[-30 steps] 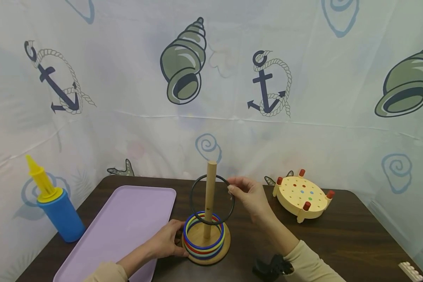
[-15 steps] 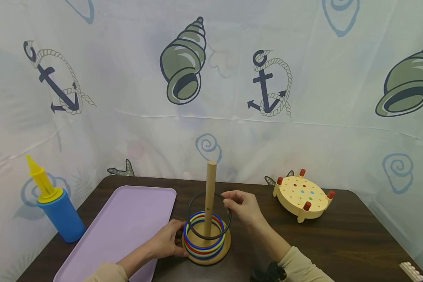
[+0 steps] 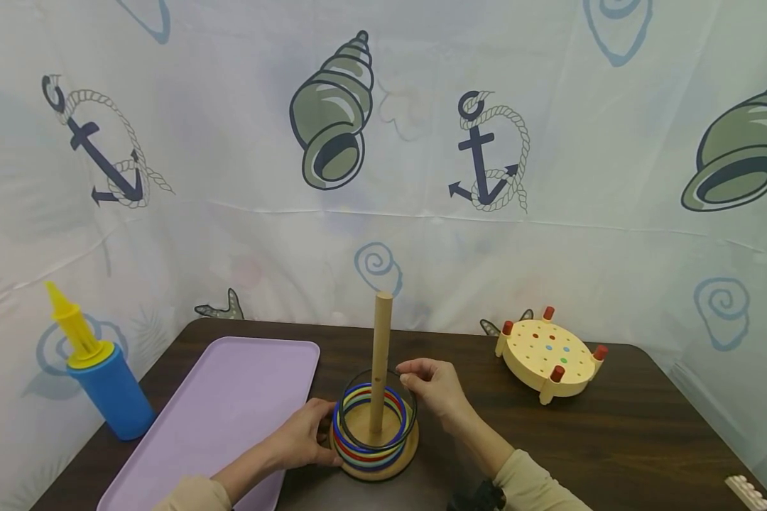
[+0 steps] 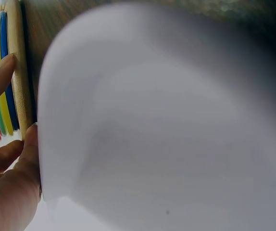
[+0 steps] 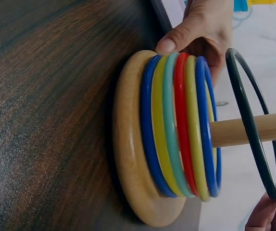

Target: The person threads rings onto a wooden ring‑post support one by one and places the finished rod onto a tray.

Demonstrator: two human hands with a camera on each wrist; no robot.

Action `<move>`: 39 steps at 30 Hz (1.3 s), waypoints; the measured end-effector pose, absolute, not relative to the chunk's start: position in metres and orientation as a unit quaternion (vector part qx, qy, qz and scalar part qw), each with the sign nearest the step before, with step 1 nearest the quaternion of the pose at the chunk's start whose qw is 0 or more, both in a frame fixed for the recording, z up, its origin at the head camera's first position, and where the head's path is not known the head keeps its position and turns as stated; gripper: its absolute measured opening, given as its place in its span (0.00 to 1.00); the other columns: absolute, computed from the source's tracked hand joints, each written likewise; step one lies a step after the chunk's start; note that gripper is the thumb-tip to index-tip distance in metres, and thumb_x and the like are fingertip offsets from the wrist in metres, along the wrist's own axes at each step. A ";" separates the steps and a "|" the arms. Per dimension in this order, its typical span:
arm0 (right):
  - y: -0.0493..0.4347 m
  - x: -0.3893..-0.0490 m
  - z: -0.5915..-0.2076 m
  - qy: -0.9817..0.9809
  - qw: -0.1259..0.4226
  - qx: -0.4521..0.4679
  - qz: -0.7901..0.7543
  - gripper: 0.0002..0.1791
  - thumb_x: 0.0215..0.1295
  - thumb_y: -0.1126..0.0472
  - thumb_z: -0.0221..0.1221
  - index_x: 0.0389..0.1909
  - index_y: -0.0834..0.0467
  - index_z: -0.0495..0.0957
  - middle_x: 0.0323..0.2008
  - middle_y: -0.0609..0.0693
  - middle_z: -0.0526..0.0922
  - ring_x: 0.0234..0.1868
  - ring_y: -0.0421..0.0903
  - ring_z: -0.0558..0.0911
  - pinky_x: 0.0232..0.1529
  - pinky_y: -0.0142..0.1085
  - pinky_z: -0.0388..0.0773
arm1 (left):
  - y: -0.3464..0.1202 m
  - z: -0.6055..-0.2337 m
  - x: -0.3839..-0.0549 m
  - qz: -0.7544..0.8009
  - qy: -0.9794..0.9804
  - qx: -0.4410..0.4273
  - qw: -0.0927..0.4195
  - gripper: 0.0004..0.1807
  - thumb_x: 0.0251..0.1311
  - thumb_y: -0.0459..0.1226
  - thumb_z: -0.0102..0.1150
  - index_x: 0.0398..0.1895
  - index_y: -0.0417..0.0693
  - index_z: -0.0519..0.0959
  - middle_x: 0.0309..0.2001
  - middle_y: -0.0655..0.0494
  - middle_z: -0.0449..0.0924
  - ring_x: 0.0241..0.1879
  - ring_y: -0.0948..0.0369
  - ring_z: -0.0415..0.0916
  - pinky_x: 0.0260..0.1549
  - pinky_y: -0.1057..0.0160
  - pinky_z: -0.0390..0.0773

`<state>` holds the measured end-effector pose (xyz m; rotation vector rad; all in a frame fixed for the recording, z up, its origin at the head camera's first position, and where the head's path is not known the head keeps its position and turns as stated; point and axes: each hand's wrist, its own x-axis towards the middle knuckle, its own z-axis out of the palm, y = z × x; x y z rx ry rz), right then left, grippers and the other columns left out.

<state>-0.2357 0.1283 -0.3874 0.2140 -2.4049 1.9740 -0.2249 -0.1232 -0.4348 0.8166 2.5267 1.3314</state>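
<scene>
A wooden ring stand, with a round base point(image 5: 128, 130) and an upright peg point(image 3: 381, 341), stands mid-table. Around the peg's foot lies a stack of blue, yellow, teal and red rings point(image 5: 180, 127). My left hand point(image 3: 300, 434) grips the stand's left side, its thumb at the base and lowest rings. Between thumb and fingertips, my right hand point(image 3: 441, 390) pinches a dark ring point(image 5: 250, 120). That ring encircles the peg and hangs tilted a little above the top blue ring, with a gap showing in the right wrist view.
A lilac tray point(image 3: 230, 397) lies left of the stand, close beside my left hand. Farther left stands a blue pump with a yellow nozzle point(image 3: 111, 390). A pale round pegged toy point(image 3: 546, 358) sits at the back right, and a small white studded block point(image 3: 746, 492) near the right edge.
My right hand has moved down and slightly left, lowering the dark ring along the peg toward the stack. The left hand has stayed in place on the stand.
</scene>
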 end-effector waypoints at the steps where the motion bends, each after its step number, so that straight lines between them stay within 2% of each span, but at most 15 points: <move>1: 0.128 -0.236 -0.388 -0.772 0.010 0.069 0.632 0.10 0.59 0.71 0.59 0.40 0.71 0.80 0.25 0.45 0.77 0.24 0.37 0.70 0.21 0.25 0.67 | -0.123 -0.435 -0.225 0.449 0.846 0.273 0.088 0.44 0.32 0.34 0.77 0.56 0.23 0.67 0.48 0.41 0.67 0.46 0.53 0.72 0.40 0.66 0.80; 5: 0.124 -0.237 -0.391 -0.772 0.004 0.065 0.633 0.10 0.58 0.71 0.59 0.40 0.71 0.80 0.22 0.44 0.75 0.22 0.37 0.68 0.18 0.25 0.64 | -0.124 -0.436 -0.225 0.448 0.845 0.279 0.085 0.44 0.33 0.35 0.77 0.56 0.22 0.67 0.49 0.40 0.66 0.46 0.53 0.72 0.40 0.67 0.80; 12: 0.121 -0.240 -0.396 -0.777 0.009 0.063 0.626 0.11 0.58 0.70 0.60 0.40 0.73 0.79 0.22 0.45 0.74 0.21 0.39 0.67 0.18 0.26 0.65 | -0.122 -0.436 -0.224 0.438 0.851 0.278 0.078 0.45 0.32 0.35 0.77 0.56 0.24 0.68 0.48 0.42 0.68 0.46 0.53 0.71 0.39 0.69 0.80; 26: 0.117 -0.244 -0.402 -0.785 0.015 0.064 0.616 0.09 0.57 0.71 0.59 0.38 0.71 0.81 0.26 0.51 0.79 0.26 0.39 0.72 0.25 0.25 0.73 | -0.123 -0.436 -0.225 0.442 0.849 0.278 0.076 0.44 0.32 0.35 0.77 0.55 0.24 0.68 0.48 0.42 0.67 0.46 0.53 0.72 0.39 0.68 0.80; 32: 0.115 -0.244 -0.404 -0.794 0.016 0.062 0.605 0.08 0.59 0.70 0.60 0.38 0.70 0.81 0.27 0.51 0.80 0.27 0.38 0.73 0.27 0.29 0.76 | -0.123 -0.437 -0.225 0.438 0.852 0.276 0.075 0.43 0.32 0.35 0.77 0.55 0.25 0.69 0.48 0.42 0.68 0.45 0.54 0.73 0.38 0.68 0.80; 39: 0.115 -0.244 -0.405 -0.805 0.023 0.062 0.590 0.07 0.58 0.70 0.61 0.36 0.69 0.82 0.27 0.52 0.80 0.28 0.39 0.74 0.33 0.38 0.81 | -0.123 -0.437 -0.226 0.438 0.852 0.276 0.080 0.44 0.32 0.35 0.77 0.56 0.25 0.68 0.48 0.42 0.67 0.46 0.53 0.72 0.38 0.67 0.80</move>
